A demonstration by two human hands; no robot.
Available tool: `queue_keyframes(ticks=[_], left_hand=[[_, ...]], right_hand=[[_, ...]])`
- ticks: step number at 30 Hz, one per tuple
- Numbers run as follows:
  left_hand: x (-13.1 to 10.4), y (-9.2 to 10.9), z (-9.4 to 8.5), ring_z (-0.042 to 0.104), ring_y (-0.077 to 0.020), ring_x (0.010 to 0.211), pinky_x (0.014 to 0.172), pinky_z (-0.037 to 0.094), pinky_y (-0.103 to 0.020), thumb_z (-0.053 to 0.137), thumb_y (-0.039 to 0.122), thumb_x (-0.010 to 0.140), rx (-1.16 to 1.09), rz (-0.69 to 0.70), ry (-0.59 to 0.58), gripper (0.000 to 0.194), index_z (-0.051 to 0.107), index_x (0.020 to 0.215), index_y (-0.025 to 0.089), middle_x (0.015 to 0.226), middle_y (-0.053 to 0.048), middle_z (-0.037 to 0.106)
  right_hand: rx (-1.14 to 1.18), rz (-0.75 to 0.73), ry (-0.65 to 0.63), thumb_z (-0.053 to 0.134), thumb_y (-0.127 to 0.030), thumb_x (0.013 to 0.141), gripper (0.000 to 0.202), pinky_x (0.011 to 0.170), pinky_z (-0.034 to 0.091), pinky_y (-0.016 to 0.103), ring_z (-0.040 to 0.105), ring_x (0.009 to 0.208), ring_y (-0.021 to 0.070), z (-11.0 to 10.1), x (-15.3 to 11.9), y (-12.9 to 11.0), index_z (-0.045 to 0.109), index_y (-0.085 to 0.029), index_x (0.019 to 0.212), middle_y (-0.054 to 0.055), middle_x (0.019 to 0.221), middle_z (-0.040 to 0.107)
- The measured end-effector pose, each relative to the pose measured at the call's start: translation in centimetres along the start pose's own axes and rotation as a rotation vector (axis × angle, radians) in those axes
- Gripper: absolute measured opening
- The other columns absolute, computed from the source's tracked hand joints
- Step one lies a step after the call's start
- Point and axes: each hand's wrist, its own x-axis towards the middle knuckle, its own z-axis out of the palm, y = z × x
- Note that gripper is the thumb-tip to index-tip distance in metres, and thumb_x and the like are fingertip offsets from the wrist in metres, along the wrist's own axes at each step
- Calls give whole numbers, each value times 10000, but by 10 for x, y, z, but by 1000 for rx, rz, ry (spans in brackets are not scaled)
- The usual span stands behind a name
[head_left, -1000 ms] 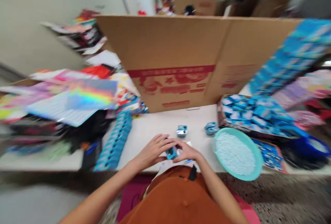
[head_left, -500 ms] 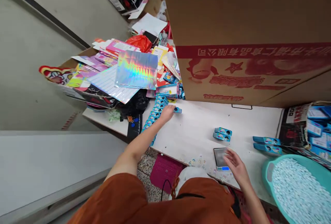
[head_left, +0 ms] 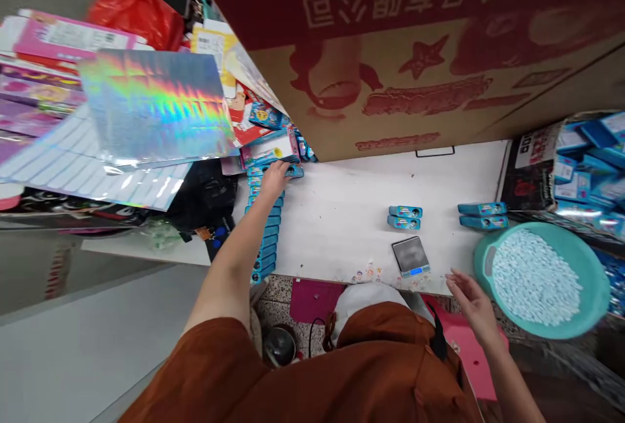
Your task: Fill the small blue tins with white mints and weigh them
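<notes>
My left hand (head_left: 275, 179) is closed on a small blue box (head_left: 294, 171) at the far end of a row of blue boxes (head_left: 268, 239) on the white table (head_left: 336, 215). My right hand (head_left: 471, 299) is open, palm turned inward, off the table's front edge and left of the turquoise basin (head_left: 484, 260). It holds nothing. A small scale (head_left: 411, 254) with a lit blue display lies on the table. Behind it two blue boxes (head_left: 405, 217) sit together, and two more (head_left: 483, 216) lie further right.
A big cardboard box (head_left: 381, 71) stands at the back. Packaging and a shiny holographic sheet (head_left: 161, 107) are heaped at the left. Pale pellets (head_left: 537, 276) fill the basin. A carton (head_left: 532, 166) of blue boxes is at the right. Small stickers (head_left: 370, 272) lie near the front edge.
The view has shifted and come closer. My left hand has carried the blue box to the row's far end. My right hand has moved away from the scale, toward the basin.
</notes>
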Motion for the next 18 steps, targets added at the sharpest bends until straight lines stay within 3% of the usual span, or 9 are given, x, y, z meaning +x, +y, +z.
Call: queue_keyframes(ticks=[5, 9, 13, 18], left_hand=[[-13, -4, -6, 474, -269, 1134, 954, 394, -364, 518, 240, 828, -26, 42, -50, 395, 499, 1214, 157, 1218, -119, 512], [-21, -5, -1, 477, -264, 1146, 940, 405, -347, 512, 231, 826, -23, 42, -91, 416, 494, 1235, 159, 1245, -120, 513], [-15, -7, 5, 466, -275, 1148, 947, 396, -363, 508, 226, 818, -18, -47, -33, 425, 493, 1238, 159, 1244, -127, 510], [-4, -12, 0, 484, -268, 1116, 950, 396, -360, 529, 240, 811, -59, -1, -57, 417, 506, 1218, 157, 1210, -119, 520]], right_hand=[[-11, -6, -25, 668, -538, 669, 578, 827, 510, 363, 610, 959, 234, -5, 6, 13, 574, -206, 1134, 102, 1051, 649], [-50, 0, -66, 650, -528, 694, 558, 895, 473, 389, 603, 973, 231, -5, 8, 28, 561, -208, 1142, 93, 1064, 638], [-87, 2, -73, 646, -525, 698, 544, 897, 469, 394, 604, 987, 238, -4, 6, 30, 564, -210, 1134, 93, 1067, 641], [-100, -8, -53, 635, -529, 708, 533, 878, 476, 390, 615, 960, 233, -4, 4, 27, 577, -203, 1125, 98, 1034, 652]])
